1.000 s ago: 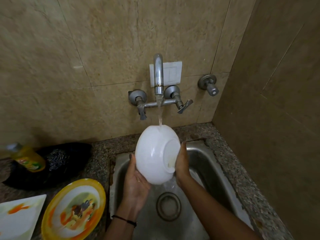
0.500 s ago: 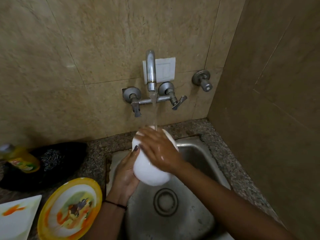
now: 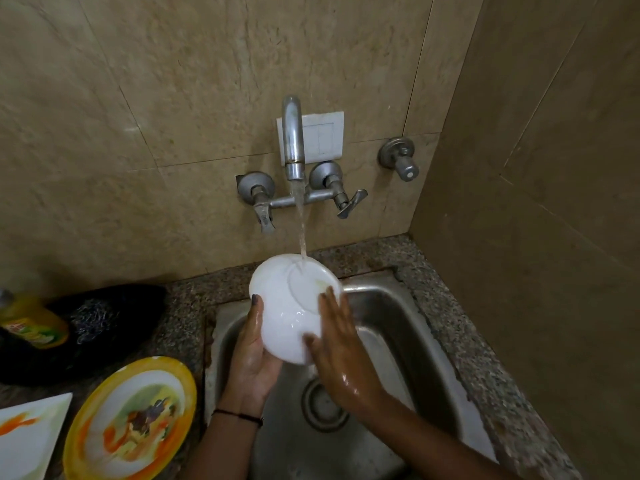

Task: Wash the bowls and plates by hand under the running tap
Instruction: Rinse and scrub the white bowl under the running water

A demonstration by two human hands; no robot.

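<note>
While cupping the white bowl (image 3: 287, 306) from below and left in the left hand (image 3: 252, 355), fingers curled and one tip hooked over the rim, rubs its upturned base with the right hand (image 3: 341, 344), fingers straight and laid flat. Holds the bowl tilted over the sink (image 3: 415, 323), directly under the stream (image 3: 301, 223) from the tap (image 3: 292, 140). Probably mid-rinse. Could lose the bowl from wet, glistening palms, with only one hand truly gripping; would then strike the steel sink. Could also throw spray off the curved base onto the table (image 3: 187, 306), toward the smeared yellow-rimmed plate (image 3: 138, 417) and the yellow bottle (image 3: 31, 327). Cannot read that bottle's label: blurred, red and green patches only. No other writing legible.
</note>
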